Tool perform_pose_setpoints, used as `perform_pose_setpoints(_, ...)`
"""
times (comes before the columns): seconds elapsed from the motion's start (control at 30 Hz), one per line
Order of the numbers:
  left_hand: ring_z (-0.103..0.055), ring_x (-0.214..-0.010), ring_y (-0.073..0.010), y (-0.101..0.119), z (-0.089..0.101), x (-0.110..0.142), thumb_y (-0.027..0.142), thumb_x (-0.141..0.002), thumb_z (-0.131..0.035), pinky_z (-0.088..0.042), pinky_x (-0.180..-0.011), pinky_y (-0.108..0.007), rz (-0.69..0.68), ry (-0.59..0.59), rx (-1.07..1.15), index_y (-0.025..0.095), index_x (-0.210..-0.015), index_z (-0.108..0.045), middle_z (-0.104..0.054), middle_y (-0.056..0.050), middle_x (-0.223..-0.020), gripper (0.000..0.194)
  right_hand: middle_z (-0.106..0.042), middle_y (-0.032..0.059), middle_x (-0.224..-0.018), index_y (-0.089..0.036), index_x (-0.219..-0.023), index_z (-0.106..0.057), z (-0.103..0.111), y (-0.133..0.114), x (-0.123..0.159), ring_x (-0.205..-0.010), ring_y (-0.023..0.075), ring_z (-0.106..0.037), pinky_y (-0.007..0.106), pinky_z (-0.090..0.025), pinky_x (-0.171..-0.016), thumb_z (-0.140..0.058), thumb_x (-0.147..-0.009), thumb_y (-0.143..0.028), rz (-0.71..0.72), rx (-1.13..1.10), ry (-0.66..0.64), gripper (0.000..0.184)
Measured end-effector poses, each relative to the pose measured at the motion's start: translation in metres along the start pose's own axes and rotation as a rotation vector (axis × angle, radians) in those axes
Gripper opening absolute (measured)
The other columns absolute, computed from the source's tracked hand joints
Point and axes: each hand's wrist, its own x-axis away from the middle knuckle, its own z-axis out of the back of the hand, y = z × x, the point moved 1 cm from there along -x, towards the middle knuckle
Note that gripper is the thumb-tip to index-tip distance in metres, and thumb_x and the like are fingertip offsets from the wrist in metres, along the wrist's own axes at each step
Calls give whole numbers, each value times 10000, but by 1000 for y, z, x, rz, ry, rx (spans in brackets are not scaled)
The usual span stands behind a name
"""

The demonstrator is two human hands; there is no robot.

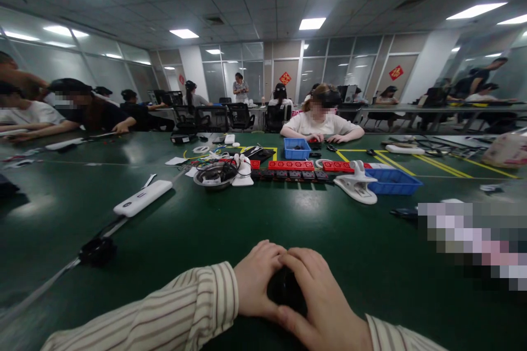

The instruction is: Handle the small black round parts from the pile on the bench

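Green-topped table [230, 230] fills the near part of a large office, under a tiled ceiling with bright light panels, and yellow tape lines [438, 165] mark its far side. Close to the wearer, both bare hands come out of striped sleeves and cup a black rounded object [287, 289] (its exact kind is hard to tell, being mostly covered). The left hand [256, 279] is partly closed, fingers bent along the object's far left side and thumb along its near side. The right hand [319, 296] arches over from the other side, half curled around it, its fingers and thumb meeting those of the left.

Off to the left lie a white bar-shaped device [143, 198] and, nearer, a black coiled bundle [97, 251]. Across the middle sit a metal bowl [214, 176] of dark parts and cables, red socket strips [291, 165] behind a black socket strip [294, 175], a white clamp [357, 186] and a blue bin [393, 181]. Behind the strips is a smaller blue bin [297, 149]; beyond it sits a person [323, 119] wearing a dark headset, hands on the table.
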Motion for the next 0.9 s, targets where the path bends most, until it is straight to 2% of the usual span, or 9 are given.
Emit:
perform_pose_setpoints(0.07,-488,-1002,-263,3,-2,1,504,-568,-741,-214,-1032,-497,37,-11,-28,180,-1122,-506,-542,-73,-1078,684,-528,111,-1025,-149,-1061,-500,-5,2,1,-897,244,-494,403,-422,-788,-612,-734,-424,-115,37,-2,442)
perform_pose_setpoints(0.13,-494,-991,-250,5,-3,2,444,-572,-761,-206,-1036,-493,60,-9,-39,198,-1082,-534,-549,-60,-1058,610,-525,95,-982,-162,-1020,-515,-8,2,1,-862,238,-486,405,-418,-767,-646,-712,-360,-211,76,-27,389)
perform_pose_setpoints(0.3,-504,-909,-228,3,-3,-1,358,-556,-780,-381,-899,-379,24,21,-12,185,-942,-601,-556,-46,-973,459,-531,65,-923,-171,-931,-539,-8,1,0,-838,222,-468,411,-398,-772,-601,-725,-258,-285,101,-100,232)
perform_pose_setpoints(0.37,-499,-902,-230,1,-3,-3,344,-519,-799,-405,-852,-353,12,13,-6,184,-908,-611,-547,-41,-966,461,-539,61,-926,-171,-923,-543,-7,2,-1,-853,213,-467,396,-397,-789,-550,-737,-236,-205,58,-120,197)
perform_pose_setpoints(0.53,-487,-904,-232,-2,-3,-4,417,-523,-776,-405,-843,-361,13,-13,-6,211,-921,-613,-521,-25,-962,477,-581,46,-951,-182,-897,-564,-3,6,-3,-958,184,-475,337,-386,-866,-431,-677,-160,166,-73,-170,258)
perform_pose_setpoints(0.6,-491,-876,-230,-2,-3,-4,462,-520,-763,-417,-829,-364,41,13,14,191,-925,-594,-516,-32,-940,516,-608,20,-956,-202,-901,-578,0,5,-4,-1013,176,-473,335,-355,-924,-422,-709,-170,273,-80,-214,250)
perform_pose_setpoints(0.67,-491,-870,-231,-1,-3,-3,475,-518,-761,-421,-829,-371,53,25,29,183,-958,-572,-514,-38,-939,560,-612,8,-1017,-218,-997,-568,3,4,-4,-1074,177,-456,350,-300,-990,-442,-776,-229,306,-61,-235,254)
perform_pose_setpoints(0.77,-477,-925,-249,0,-4,-2,471,-552,-753,-392,-869,-405,8,4,20,214,-1043,-550,-516,-41,-992,590,-562,49,-1128,-200,-1143,-497,5,4,-3,-1092,208,-450,396,-260,-1019,-508,-802,-424,221,-32,-155,408)
perform_pose_setpoints(0.9,-473,-929,-252,2,-4,-1,502,-565,-740,-379,-886,-408,-5,16,55,176,-1094,-494,-509,-65,-1025,668,-525,107,-1046,-139,-1077,-495,-2,8,0,-946,233,-476,422,-364,-881,-490,-757,-585,7,-53,37,549)
